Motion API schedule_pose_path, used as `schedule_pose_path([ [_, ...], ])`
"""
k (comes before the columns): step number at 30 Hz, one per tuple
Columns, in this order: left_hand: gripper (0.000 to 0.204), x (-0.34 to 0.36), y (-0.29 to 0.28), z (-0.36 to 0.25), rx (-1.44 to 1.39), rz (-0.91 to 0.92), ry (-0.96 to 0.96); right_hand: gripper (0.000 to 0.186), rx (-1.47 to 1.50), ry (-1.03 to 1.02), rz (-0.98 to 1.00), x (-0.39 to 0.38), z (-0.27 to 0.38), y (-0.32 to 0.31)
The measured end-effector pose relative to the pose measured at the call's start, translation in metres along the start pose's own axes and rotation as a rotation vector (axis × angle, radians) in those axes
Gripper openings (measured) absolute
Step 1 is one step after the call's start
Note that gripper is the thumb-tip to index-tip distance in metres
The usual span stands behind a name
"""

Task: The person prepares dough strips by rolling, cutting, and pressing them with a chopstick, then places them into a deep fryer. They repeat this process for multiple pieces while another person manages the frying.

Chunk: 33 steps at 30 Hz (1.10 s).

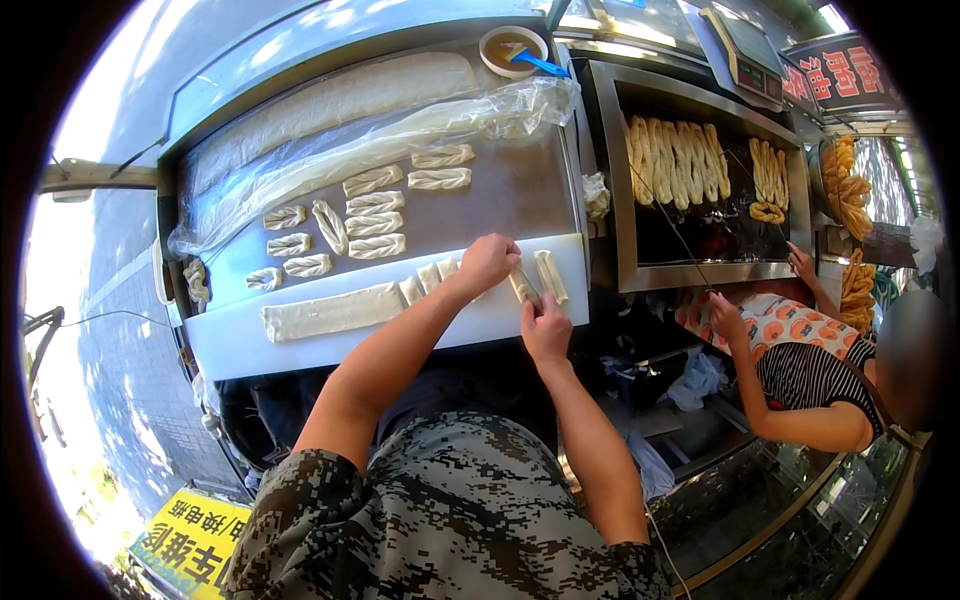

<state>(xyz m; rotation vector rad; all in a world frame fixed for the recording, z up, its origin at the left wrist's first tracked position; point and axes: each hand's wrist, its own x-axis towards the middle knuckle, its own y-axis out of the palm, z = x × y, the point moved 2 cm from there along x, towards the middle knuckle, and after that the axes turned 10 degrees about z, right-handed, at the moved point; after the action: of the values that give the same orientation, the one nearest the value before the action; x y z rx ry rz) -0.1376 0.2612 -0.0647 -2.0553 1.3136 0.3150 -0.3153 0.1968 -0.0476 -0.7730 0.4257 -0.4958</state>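
Observation:
A short strip of dough [521,285] runs between my hands over the white cutting board [390,345]. My left hand [490,262] pinches its far end, and at the near end my right hand [546,326] has its fingers closed on it. To the right of it lies a pair of dough strips [550,276]. Left of my hands sit several cut dough strips [428,277], partly hidden behind my left forearm. They lie in line with a long flat dough slab [330,312]. Beyond the board, several twisted dough pieces [376,222] rest on the metal worktop [500,205].
Clear plastic film [380,140] partly covers a long dough roll [340,95]. A bowl [513,50] with a blue brush [540,62] stands at the far corner. At the right, a co-worker [800,370] holds long thin sticks over a fryer [700,235] of dough sticks [677,160].

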Motion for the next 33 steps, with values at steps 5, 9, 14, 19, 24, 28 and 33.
schedule_pose_path([
  [5, 0.021, 0.005, -0.003, 0.009, -0.088, -0.01, -0.003, 0.013, -0.097, 0.054, 0.107, 0.011, 0.006, 0.003],
  [9, 0.02, 0.006, -0.011, 0.012, -0.18, -0.021, -0.033, 0.013, -0.219, 0.148, 0.227, 0.023, 0.021, 0.001],
  [14, 0.018, 0.009, -0.017, 0.014, -0.146, -0.106, -0.039, 0.016, -0.317, 0.215, 0.349, 0.041, 0.037, 0.0],
  [19, 0.017, 0.014, -0.019, 0.014, -0.101, -0.122, -0.026, 0.016, -0.362, 0.191, 0.405, 0.055, 0.042, 0.002],
  [24, 0.018, 0.0, -0.038, 0.023, -0.144, -0.15, 0.035, 0.012, 0.144, -0.035, -0.027, -0.028, -0.007, -0.012],
  [28, 0.022, -0.057, -0.067, 0.038, 0.3, -0.28, 0.034, 0.014, 0.301, 0.234, -0.053, -0.087, -0.032, -0.035],
  [33, 0.012, -0.09, -0.056, 0.06, 0.513, -0.204, 0.191, 0.019, 0.322, 0.243, -0.012, -0.083, -0.035, -0.017],
])
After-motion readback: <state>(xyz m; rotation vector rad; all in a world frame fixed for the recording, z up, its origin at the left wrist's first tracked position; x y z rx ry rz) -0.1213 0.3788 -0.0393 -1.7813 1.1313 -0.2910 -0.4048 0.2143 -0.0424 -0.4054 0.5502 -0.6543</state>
